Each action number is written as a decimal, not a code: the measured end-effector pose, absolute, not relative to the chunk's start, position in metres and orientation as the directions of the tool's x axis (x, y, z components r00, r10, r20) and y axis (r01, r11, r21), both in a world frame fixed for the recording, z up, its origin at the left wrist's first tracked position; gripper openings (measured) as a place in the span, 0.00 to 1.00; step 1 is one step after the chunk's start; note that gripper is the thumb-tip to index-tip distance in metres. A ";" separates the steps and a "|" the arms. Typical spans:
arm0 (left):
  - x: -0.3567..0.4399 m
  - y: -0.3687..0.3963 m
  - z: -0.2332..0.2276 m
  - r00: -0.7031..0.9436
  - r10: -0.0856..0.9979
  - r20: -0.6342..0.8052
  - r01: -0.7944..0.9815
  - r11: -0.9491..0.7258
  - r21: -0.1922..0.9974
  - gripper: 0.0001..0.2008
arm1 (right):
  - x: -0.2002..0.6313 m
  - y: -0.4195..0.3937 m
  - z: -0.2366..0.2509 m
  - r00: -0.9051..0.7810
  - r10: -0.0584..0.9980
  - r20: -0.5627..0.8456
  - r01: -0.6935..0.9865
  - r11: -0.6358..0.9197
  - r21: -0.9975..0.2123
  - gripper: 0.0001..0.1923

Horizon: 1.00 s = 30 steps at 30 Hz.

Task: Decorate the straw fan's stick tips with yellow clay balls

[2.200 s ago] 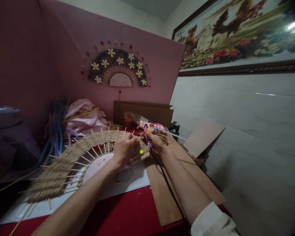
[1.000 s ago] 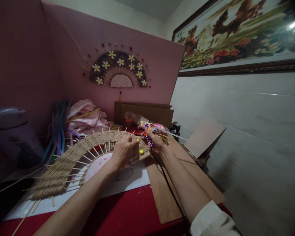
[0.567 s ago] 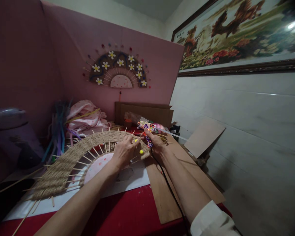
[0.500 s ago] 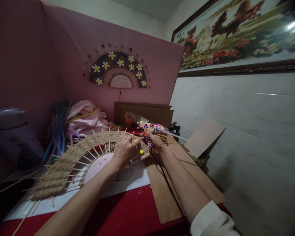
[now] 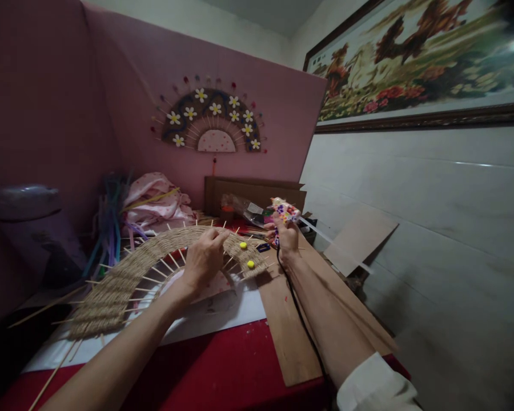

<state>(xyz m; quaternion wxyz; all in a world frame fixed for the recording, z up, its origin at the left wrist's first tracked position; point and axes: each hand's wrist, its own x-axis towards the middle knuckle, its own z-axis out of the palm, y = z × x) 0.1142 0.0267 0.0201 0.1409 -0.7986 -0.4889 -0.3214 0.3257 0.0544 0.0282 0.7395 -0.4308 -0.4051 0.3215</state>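
Observation:
A half-round woven fan (image 5: 149, 257) of tan cord on thin sticks lies on white paper, with a pink dotted half-circle (image 5: 214, 287) at its inner middle. My left hand (image 5: 204, 257) is over the fan's upper right part, thumb and fingers curled together; what they hold, if anything, is hidden. Two small yellow pieces, an upper one (image 5: 243, 245) and a lower one (image 5: 251, 264), sit on the weave to its right. Raised beyond the fan's right end, my right hand (image 5: 286, 235) grips a colourful patterned glue gun (image 5: 286, 210), with a clear glue stick (image 5: 325, 236) out its back.
A black cord (image 5: 297, 311) runs from the glue gun over a brown board (image 5: 278, 325) on the red cloth (image 5: 214, 365). Behind are pink dotted fabric (image 5: 154, 200), cardboard (image 5: 257, 191) and a plastic bag (image 5: 251, 211). A finished flowered fan (image 5: 216, 108) hangs on the pink panel.
My right hand has lifted the glue gun up and to the right, away from the fan. My left hand has shifted left off the yellow pieces, leaving both in full view.

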 end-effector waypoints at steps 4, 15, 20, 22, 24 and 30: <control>0.091 0.025 0.009 0.219 0.666 0.713 0.851 -0.488 0.194 0.15 | 0.322 0.045 0.038 0.482 0.777 0.405 -0.172 0.537 -0.826 0.21; 0.082 0.025 0.002 -0.125 0.670 0.732 0.776 -0.393 0.493 0.14 | 0.289 0.008 0.045 -0.146 0.978 0.151 -0.003 0.152 -0.988 0.22; 0.082 0.028 -0.007 -0.104 0.615 0.782 0.784 -0.433 0.445 0.12 | 0.287 0.006 0.044 -0.229 0.973 0.004 0.309 0.076 -0.948 0.30; 0.083 0.028 -0.008 -0.089 0.617 0.782 0.784 -0.440 0.437 0.12 | 0.286 0.005 0.045 -0.262 0.964 -0.041 0.297 0.040 -0.954 0.31; 0.084 0.027 -0.007 -0.088 0.627 0.774 0.788 -0.431 0.439 0.12 | 0.285 0.003 0.045 -0.297 0.952 -0.071 0.228 -0.001 -0.974 0.29; 0.085 0.024 -0.005 -0.098 0.654 0.750 0.793 -0.404 0.456 0.12 | 0.283 0.003 0.044 -0.281 0.957 -0.074 0.173 -0.025 -0.985 0.23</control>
